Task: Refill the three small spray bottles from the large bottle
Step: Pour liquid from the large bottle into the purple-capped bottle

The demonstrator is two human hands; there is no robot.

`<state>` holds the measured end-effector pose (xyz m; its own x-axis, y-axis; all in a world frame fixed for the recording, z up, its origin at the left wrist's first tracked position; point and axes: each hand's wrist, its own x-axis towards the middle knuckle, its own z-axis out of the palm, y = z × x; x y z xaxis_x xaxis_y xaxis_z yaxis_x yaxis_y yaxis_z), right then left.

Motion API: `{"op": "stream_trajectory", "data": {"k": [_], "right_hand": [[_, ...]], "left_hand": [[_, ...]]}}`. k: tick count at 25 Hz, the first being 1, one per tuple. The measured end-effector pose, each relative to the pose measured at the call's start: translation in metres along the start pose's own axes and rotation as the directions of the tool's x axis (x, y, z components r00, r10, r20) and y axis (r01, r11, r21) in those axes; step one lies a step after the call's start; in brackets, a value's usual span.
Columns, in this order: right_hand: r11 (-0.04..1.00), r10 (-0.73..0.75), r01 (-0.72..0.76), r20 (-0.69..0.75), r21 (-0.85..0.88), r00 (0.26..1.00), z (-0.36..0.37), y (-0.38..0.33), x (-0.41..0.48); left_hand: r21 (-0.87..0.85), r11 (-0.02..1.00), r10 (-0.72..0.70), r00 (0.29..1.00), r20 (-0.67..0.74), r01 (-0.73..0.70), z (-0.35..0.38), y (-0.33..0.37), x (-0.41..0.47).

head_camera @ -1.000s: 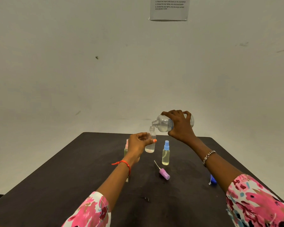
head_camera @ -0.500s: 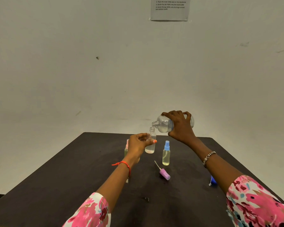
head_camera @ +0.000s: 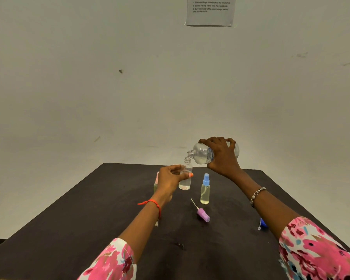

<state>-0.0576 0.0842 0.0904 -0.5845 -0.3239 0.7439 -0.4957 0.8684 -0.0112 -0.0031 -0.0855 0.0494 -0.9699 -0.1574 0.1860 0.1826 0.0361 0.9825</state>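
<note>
At the left, a pink-capped bottle stood half hidden behind the left hand, which pinched the open small bottle above the worktop. A slip there could spill it. The right hand wrapped the tipped large bottle, mouths nearly touching; overtilting might flood the narrow neck.

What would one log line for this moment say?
pouring | right hand tips large bottle | left hand holds small bottle | purple cap off
</note>
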Motion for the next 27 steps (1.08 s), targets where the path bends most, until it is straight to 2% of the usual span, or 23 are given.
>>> {"op": "stream_trajectory", "data": {"k": [27], "right_hand": [[1.000, 0.008, -0.008, 0.021, 0.006, 1.000, -0.0062, -0.0014, -0.0038]], "left_hand": [[-0.012, 1.000, -0.008, 1.000, 0.006, 0.008, 0.0016, 0.0009, -0.0032]]}}
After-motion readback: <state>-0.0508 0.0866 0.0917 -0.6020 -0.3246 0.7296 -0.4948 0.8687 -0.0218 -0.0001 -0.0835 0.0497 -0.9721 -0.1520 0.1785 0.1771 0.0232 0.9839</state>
